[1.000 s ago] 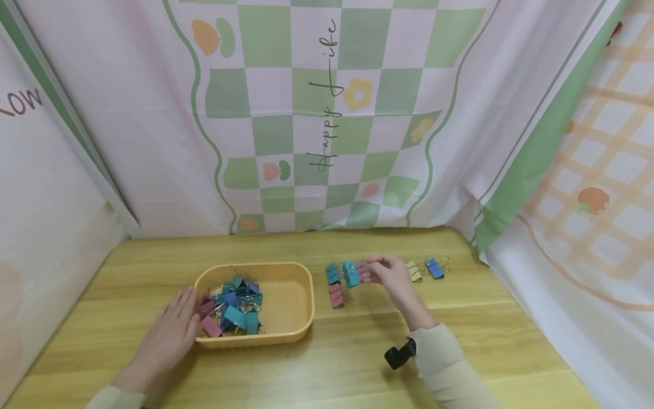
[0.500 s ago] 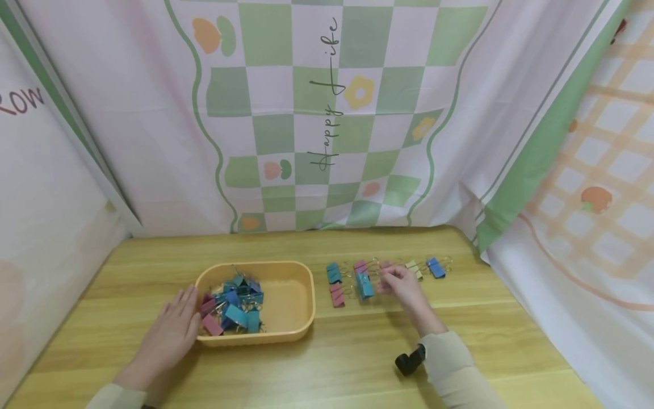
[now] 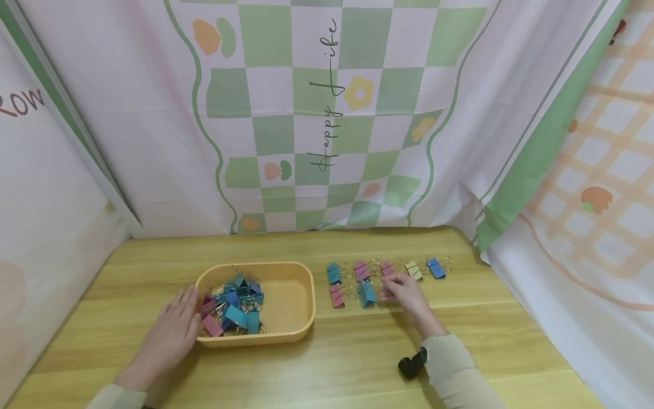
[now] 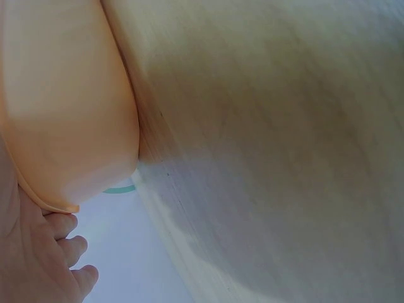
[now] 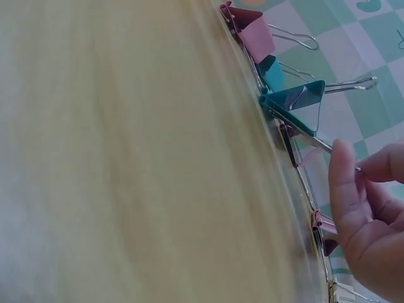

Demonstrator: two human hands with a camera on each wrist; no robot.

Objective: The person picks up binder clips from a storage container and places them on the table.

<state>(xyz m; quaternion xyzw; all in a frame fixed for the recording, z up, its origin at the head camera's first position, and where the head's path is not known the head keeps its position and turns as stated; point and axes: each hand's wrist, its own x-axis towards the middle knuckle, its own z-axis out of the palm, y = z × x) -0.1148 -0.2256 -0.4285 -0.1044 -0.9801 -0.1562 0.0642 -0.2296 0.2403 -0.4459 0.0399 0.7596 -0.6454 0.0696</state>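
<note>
My right hand (image 3: 405, 292) pinches the wire handle of a teal binder clip (image 3: 366, 293) between thumb and fingers. In the right wrist view that teal binder clip (image 5: 300, 101) is at the tabletop, its other handle sticking out. A pink binder clip (image 3: 337, 295) lies just left of it, and another pink clip (image 3: 361, 269) lies behind it. With fingers extended, my left hand (image 3: 171, 326) rests against the left end of a yellow plastic tray (image 3: 288, 301). The left wrist view shows fingertips (image 4: 74, 249) beside the tray's rim.
Teal, blue and pink binder clips (image 3: 235, 315) are heaped in the tray's left half. Along the back row lie a teal clip (image 3: 334, 273), a pink clip (image 3: 387, 268), a yellow clip (image 3: 414, 271) and a blue clip (image 3: 436, 267). A patterned curtain (image 3: 327, 130) hangs behind the table.
My right hand has brought the teal clip rightward and toward me, from beside the back-row teal clip down to the right of the front pink one. The left hand stays put.
</note>
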